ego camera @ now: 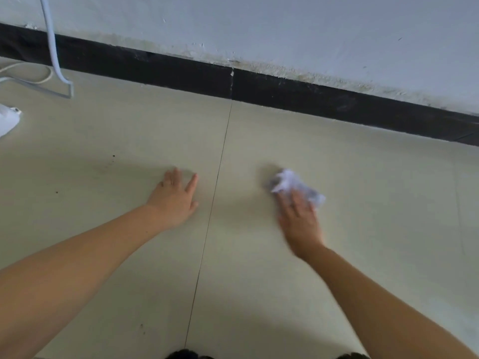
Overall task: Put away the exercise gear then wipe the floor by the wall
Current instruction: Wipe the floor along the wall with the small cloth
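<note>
My right hand (298, 216) presses a crumpled white tissue (287, 181) flat against the beige tiled floor (363, 177), fingers straight on top of it; the hand is motion-blurred. My left hand (176, 195) lies flat on the floor to the left of the tile joint, fingers spread. A few small dark specks (113, 157) dot the floor further left. The white wall (285, 29) with its black skirting board (311, 99) runs across the top, a short way beyond both hands.
A white cable (53, 45) hangs down the wall at the upper left and ends in a white frame (39, 86) on the floor. A white object (7, 120) lies at the left edge. Dark shapes (186, 354) show at the bottom edge.
</note>
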Action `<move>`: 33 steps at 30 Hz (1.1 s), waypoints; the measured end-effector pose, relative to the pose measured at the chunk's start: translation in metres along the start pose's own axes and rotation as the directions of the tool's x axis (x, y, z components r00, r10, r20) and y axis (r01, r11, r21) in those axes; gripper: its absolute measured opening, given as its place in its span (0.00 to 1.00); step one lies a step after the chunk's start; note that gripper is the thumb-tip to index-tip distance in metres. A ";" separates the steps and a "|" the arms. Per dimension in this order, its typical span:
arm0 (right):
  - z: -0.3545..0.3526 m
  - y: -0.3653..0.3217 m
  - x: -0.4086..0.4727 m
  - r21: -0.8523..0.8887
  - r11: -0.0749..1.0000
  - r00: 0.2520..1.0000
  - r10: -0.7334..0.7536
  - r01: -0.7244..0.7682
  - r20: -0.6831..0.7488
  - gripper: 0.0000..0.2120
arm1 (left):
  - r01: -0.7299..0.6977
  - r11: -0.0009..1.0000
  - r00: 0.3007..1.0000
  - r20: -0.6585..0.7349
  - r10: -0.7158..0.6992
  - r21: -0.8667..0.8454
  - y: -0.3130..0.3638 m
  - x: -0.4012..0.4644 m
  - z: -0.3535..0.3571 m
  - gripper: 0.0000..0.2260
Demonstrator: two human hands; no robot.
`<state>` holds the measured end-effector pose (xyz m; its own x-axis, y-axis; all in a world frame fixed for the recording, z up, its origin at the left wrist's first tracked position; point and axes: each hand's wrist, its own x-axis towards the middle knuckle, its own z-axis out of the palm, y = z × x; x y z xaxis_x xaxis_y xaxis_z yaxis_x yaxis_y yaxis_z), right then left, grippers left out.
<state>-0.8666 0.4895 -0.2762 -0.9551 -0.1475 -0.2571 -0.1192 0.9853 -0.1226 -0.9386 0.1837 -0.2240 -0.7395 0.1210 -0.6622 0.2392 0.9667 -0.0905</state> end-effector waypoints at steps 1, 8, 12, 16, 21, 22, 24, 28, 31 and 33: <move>-0.009 0.033 -0.010 0.056 0.981 0.983 0.183 -0.183 0.005 0.26 | 0.009 1.000 1.000 0.024 -0.008 -0.026 0.005 0.000 -0.004 0.36; -0.032 0.038 0.049 0.156 0.665 0.669 0.743 -0.731 -0.032 0.26 | 0.073 0.996 0.986 0.155 -0.064 -0.055 0.026 0.003 -0.001 0.57; -0.037 -0.095 0.103 0.079 0.996 0.986 0.026 -0.040 0.164 0.29 | 0.090 0.996 0.981 0.171 -0.087 -0.011 0.028 0.005 -0.002 0.57; -0.048 -0.148 0.151 0.079 0.958 0.918 -0.287 0.276 0.272 0.27 | 0.099 0.995 0.973 0.207 -0.098 0.004 0.031 0.007 -0.005 0.56; -0.048 -0.035 0.143 0.084 0.996 0.994 -0.048 0.039 0.100 0.26 | 0.098 0.995 0.977 0.189 -0.097 0.002 0.029 0.006 -0.001 0.56; -0.048 0.001 0.131 0.078 0.995 0.996 0.061 -0.066 0.057 0.27 | 0.103 0.995 0.977 0.190 -0.101 0.001 0.030 0.006 0.000 0.56; -0.054 0.073 0.097 0.141 0.922 0.932 0.361 -0.360 0.022 0.26 | 0.115 0.993 0.974 0.194 -0.113 0.002 0.032 0.006 0.000 0.56; -0.069 0.119 0.084 0.269 0.525 0.579 0.791 -0.808 0.198 0.30 | 0.138 0.990 0.967 0.215 -0.137 0.010 0.035 0.007 -0.002 0.56; -0.066 0.054 0.123 0.160 0.591 0.598 0.802 -0.790 -0.010 0.30 | 0.149 0.989 0.964 0.221 -0.150 0.021 0.036 0.008 -0.003 0.57; -0.064 -0.015 0.147 0.073 0.770 0.773 0.634 -0.634 0.026 0.30 | 0.152 0.988 0.964 0.218 -0.152 0.020 0.035 0.008 -0.001 0.57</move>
<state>-1.0229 0.4587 -0.2506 -0.8067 0.5085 -0.3011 0.5336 0.8457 -0.0015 -0.9374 0.2189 -0.2318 -0.6118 -0.0798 -0.7870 0.1371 0.9691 -0.2049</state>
